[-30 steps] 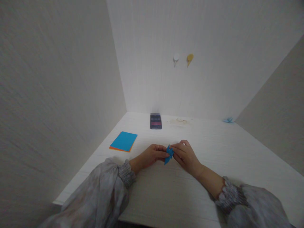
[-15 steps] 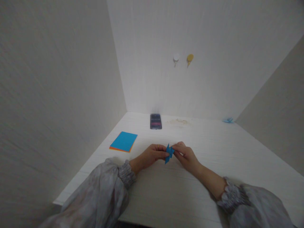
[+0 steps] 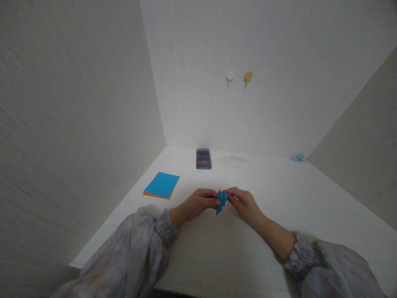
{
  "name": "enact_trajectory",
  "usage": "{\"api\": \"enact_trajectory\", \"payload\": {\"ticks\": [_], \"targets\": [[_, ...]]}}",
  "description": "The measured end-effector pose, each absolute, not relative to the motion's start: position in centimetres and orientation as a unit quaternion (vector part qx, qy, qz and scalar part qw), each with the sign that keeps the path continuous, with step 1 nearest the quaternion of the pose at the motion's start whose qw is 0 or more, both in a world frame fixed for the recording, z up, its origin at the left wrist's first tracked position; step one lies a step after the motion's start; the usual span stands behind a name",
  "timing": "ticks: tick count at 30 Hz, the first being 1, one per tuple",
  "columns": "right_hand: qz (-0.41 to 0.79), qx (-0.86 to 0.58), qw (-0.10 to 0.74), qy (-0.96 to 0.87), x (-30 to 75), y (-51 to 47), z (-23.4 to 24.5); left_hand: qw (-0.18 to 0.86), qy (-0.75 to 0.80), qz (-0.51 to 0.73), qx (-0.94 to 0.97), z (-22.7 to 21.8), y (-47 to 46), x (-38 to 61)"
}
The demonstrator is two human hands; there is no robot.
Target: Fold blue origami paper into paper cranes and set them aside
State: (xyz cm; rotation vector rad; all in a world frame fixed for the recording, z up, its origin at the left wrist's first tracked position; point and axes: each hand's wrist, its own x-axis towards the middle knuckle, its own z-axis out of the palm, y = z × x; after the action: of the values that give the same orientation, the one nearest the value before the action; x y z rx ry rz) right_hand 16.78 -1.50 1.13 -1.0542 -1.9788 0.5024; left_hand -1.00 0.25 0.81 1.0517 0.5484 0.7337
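Observation:
A small blue folded paper piece [image 3: 221, 199], with pointed corners standing out above and below, is held over the middle of the table. My left hand [image 3: 200, 203], a ring on one finger, pinches it from the left between thumb and fingers. From the other side my right hand [image 3: 243, 201] grips its right edge with thumb and fingertips. Part of the paper is covered by my fingers. To the left lies a stack of square paper [image 3: 162, 185], blue on top with orange and yellow edges showing beneath.
A dark blurred-out rectangular object [image 3: 204, 159] lies by the back wall. Crumpled light-blue paper [image 3: 298, 157] sits in the far right corner. A white hook [image 3: 230, 76] and a yellow hook [image 3: 248, 77] are on the back wall. Side walls enclose the white table [image 3: 310, 198].
My right fingers have shifted slightly on the paper's right edge and lie closer together. The blue paper has turned a little. My left hand stays in place.

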Motion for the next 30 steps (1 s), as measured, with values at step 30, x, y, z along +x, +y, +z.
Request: {"api": "enact_trajectory", "payload": {"ticks": [30], "targets": [[0.506, -0.416, 0.436, -0.618, 16.1, -1.3, 0.6, 0.735, 0.237, 0.333, 0.54, 0.2, 0.5, -0.9]]}}
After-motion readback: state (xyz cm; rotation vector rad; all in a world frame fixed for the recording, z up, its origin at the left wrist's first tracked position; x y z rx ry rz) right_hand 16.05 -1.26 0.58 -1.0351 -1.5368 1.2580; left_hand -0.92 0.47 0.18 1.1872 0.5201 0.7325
